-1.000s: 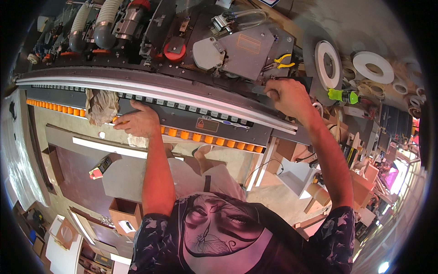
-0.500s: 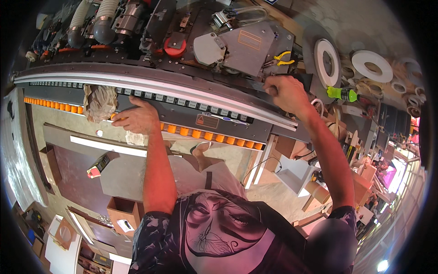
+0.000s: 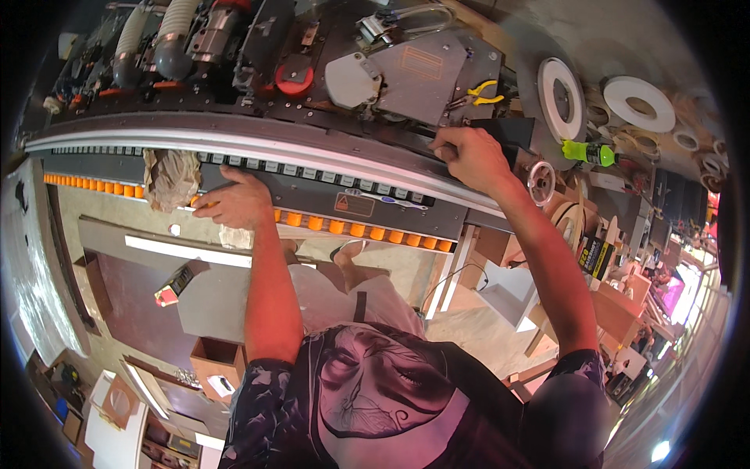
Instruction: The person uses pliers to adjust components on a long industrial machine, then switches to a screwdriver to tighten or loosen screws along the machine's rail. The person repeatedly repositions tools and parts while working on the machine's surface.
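Observation:
My left hand [image 3: 234,202] lies on the dark front ledge of a long machine [image 3: 312,184], fingers stretched out and apart. Beside its fingertips is a crumpled piece of brown paper [image 3: 172,181], with an orange roller partly under the fingers. Past the pale metal rail [image 3: 336,156], my right hand [image 3: 475,156] hovers by the machine's right end, fingers curled into a pinch. Whatever is between those fingertips, if anything, is too small to make out. A toothbrush-like white and blue tool [image 3: 398,202] rests on the ledge between my hands.
Yellow-handled pliers [image 3: 484,94] lie on the machine top beside a grey cover plate [image 3: 418,74]. White tape rolls [image 3: 638,105] and a green bottle [image 3: 587,152] stand at the right. Orange rollers [image 3: 336,227] line the front edge. A handwheel [image 3: 541,182] is near my right forearm.
My right hand has shifted a little left along the machine, and the handwheel beside its wrist shows more fully. My left hand has stayed in place.

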`<state>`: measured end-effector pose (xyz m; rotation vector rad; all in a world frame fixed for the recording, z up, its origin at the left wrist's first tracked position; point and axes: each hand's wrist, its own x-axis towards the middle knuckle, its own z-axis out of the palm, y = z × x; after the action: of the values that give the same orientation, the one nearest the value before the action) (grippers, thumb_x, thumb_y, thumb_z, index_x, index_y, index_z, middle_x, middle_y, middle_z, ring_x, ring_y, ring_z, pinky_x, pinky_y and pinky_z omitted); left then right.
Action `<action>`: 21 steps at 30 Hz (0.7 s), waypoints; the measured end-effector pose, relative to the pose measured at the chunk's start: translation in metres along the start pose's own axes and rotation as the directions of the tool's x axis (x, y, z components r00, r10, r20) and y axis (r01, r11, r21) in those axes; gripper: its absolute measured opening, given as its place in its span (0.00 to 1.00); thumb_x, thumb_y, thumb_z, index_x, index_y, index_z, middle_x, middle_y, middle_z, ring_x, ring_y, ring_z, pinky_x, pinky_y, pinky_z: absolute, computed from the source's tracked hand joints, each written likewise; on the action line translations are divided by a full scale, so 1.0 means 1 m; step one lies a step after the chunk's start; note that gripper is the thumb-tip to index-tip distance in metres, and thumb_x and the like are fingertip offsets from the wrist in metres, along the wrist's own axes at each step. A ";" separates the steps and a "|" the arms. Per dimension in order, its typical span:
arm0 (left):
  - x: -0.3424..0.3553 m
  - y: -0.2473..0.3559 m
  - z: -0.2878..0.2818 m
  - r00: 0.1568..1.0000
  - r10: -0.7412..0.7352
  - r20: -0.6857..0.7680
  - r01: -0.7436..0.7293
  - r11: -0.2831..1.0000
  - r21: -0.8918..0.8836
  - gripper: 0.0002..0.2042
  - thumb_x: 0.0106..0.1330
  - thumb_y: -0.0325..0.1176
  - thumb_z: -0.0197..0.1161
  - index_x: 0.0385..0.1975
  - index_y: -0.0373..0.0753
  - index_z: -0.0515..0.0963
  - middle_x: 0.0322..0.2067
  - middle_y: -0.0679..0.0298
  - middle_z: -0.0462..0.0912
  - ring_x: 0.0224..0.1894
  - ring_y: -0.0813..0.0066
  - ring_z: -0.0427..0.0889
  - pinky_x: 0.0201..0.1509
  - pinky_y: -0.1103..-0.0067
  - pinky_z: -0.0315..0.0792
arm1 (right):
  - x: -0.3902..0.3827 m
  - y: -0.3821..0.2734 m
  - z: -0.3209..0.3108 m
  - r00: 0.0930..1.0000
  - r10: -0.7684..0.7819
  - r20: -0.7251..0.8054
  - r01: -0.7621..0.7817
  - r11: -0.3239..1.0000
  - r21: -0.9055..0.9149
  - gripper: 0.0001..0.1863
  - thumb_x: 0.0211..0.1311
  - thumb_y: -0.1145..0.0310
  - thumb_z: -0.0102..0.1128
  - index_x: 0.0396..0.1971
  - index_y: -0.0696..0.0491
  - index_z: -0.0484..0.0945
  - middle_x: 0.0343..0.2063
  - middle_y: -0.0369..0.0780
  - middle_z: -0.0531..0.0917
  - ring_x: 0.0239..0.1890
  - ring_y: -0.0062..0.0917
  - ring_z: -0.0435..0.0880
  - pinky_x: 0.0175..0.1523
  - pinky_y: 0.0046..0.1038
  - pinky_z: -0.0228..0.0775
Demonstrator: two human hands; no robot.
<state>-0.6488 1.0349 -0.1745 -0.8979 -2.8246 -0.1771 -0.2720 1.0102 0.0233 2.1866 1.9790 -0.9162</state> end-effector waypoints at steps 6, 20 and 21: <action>-0.001 0.006 -0.006 1.000 -0.016 0.027 0.016 1.000 -0.005 0.53 0.75 0.66 0.48 0.73 0.11 0.48 0.71 0.20 0.56 0.54 0.37 0.81 0.55 0.59 0.81 | 0.006 0.001 0.015 1.000 0.002 -0.031 0.000 0.999 0.049 0.11 0.67 0.69 0.65 0.46 0.48 0.90 0.40 0.44 0.91 0.44 0.43 0.89 0.51 0.39 0.79; 0.000 0.006 -0.019 0.989 -0.034 0.146 0.042 0.998 -0.050 0.53 0.76 0.63 0.51 0.75 0.11 0.44 0.74 0.22 0.49 0.56 0.43 0.77 0.57 0.59 0.79 | -0.007 -0.070 -0.010 0.992 -0.114 0.056 0.110 0.992 0.068 0.21 0.64 0.68 0.60 0.55 0.59 0.84 0.46 0.56 0.88 0.53 0.53 0.87 0.62 0.45 0.77; 0.001 0.007 -0.021 0.987 -0.035 0.159 0.044 0.998 -0.051 0.53 0.76 0.63 0.51 0.75 0.11 0.43 0.74 0.21 0.49 0.56 0.42 0.77 0.58 0.59 0.79 | -0.007 -0.080 -0.012 0.991 -0.112 0.074 0.111 0.994 0.025 0.20 0.64 0.68 0.60 0.53 0.60 0.85 0.45 0.57 0.88 0.53 0.55 0.87 0.62 0.46 0.77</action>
<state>-0.6425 1.0373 -0.1536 -0.9056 -2.9991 -0.1972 -0.3408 1.0233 0.0638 2.0370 2.0840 -1.0215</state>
